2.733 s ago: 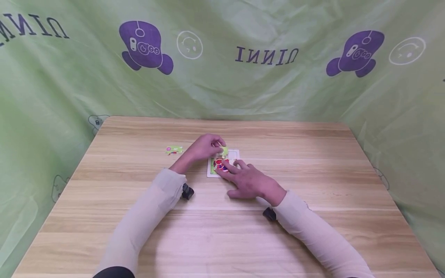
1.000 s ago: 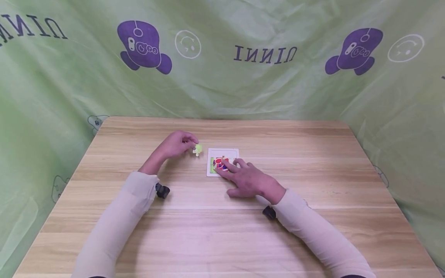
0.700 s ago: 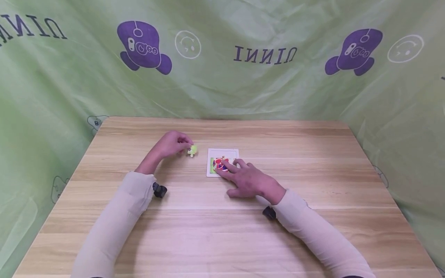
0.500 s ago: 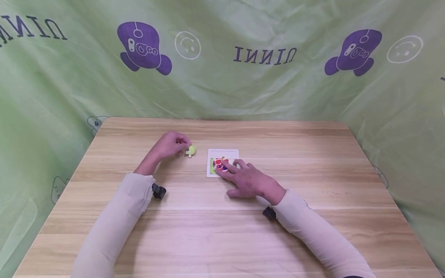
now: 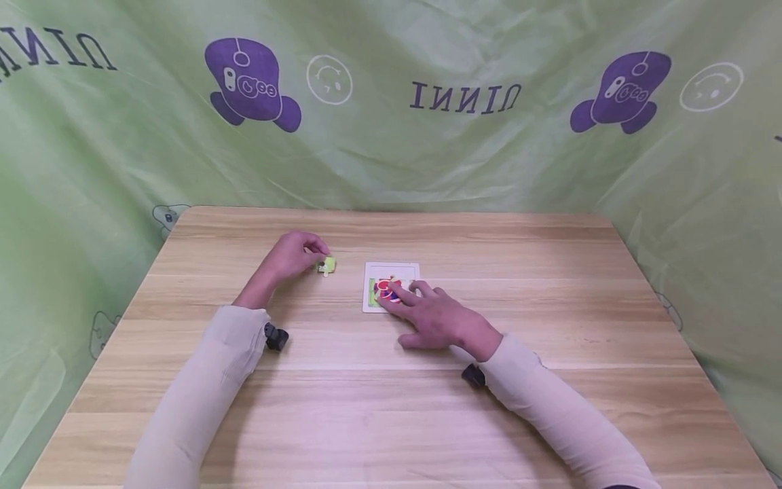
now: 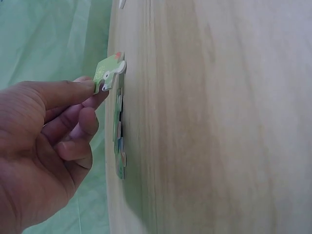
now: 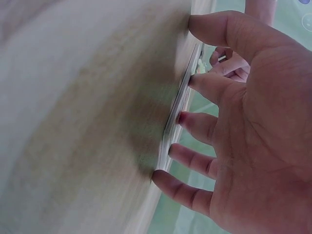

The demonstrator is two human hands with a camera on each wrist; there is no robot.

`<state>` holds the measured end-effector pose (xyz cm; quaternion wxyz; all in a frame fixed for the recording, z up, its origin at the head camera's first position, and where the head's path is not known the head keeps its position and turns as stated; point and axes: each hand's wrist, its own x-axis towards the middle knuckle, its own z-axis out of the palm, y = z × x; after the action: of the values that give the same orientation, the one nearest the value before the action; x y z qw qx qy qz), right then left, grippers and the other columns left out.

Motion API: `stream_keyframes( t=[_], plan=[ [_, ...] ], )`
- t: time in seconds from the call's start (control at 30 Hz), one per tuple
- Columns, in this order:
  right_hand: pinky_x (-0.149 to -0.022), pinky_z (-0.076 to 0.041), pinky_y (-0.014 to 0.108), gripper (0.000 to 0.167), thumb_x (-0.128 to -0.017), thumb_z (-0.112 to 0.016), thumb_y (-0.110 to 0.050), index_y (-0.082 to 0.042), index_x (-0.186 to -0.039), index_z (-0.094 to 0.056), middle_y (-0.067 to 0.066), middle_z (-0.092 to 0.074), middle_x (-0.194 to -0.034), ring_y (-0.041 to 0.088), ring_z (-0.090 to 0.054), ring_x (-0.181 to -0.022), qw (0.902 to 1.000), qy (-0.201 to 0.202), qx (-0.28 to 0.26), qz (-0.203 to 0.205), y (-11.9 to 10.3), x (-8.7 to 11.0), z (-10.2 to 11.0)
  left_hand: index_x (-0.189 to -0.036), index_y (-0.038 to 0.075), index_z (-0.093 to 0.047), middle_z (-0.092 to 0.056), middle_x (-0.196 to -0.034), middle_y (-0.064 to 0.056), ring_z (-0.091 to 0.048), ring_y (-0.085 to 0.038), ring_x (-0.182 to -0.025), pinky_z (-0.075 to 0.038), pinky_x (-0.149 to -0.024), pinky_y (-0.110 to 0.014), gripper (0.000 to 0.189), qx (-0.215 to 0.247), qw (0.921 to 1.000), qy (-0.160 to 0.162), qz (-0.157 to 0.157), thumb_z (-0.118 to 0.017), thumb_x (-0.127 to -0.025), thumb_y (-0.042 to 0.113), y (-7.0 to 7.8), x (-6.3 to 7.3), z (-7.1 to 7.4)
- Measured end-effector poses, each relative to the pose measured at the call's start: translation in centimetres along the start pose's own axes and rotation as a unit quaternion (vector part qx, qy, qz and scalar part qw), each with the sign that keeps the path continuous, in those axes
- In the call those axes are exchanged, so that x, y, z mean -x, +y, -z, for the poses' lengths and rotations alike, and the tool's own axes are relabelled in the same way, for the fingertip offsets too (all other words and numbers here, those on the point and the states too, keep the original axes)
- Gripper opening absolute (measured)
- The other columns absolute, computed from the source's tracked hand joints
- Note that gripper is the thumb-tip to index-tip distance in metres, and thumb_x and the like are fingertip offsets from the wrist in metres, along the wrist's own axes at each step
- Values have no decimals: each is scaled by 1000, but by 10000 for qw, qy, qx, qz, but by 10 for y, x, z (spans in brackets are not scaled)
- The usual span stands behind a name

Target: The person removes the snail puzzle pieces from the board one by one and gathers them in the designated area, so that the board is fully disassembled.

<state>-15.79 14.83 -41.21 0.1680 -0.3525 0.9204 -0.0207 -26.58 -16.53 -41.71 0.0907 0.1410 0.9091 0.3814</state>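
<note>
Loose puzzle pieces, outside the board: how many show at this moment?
1 for sure: a green piece pinched in the left hand, left of the puzzle board. The left wrist view shows another piece lying under it; the hand hides it from the head view.

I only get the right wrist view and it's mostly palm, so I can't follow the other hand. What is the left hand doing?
Observer: The left hand pinches a green puzzle piece, left of the puzzle board.
Operator: Is that piece down on the table?
Observer: The left wrist view shows it tilted above another piece lying flat on the table; I cannot tell whether it touches.
Operator: Where do the right fingers sit?
Observer: The head view shows the right hand with fingers spread on the board's red and blue picture.
</note>
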Motion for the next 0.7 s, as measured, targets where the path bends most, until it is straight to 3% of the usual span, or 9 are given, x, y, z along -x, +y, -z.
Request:
stream_keyframes(
  t=[0.27, 0.4, 0.7],
  plan=[
    [-108, -35, 55, 77, -98, -59, -45, -32, -165, -22, 4, -11, -172, 36, -26, -146, 9999, -107, -46, -28, 0, 0, 1, -104, 2, -74, -71, -100, -12, -62, -28, -95, -48, -89, -43, 10, -281, 9994, 117, -164, -67, -97, 6, -2, -1, -2],
    [-108, -35, 55, 77, -98, -58, -44, -31, -165, -22, 5, -12, -171, 38, -26, -146, 9999, -89, -48, -19, 1, -1, 1, -102, 3, -74, -71, -98, -11, -63, -27, -94, -48, -89, -44, 9, -531, 9981, 135, -277, -67, -97, 7, -3, -6, -3],
    [-106, -36, 54, 77, -98, -59, -44, -31, -165, -23, 5, -12, -171, 37, -27, -145, 10000, -67, -20, 14, 1, -1, 0, -99, 5, -75, -72, -97, -10, -64, -28, -93, -49, -89, -46, 7, -820, 9963, 172, -212, -69, -95, 7, -4, -7, -6]
  ],
)
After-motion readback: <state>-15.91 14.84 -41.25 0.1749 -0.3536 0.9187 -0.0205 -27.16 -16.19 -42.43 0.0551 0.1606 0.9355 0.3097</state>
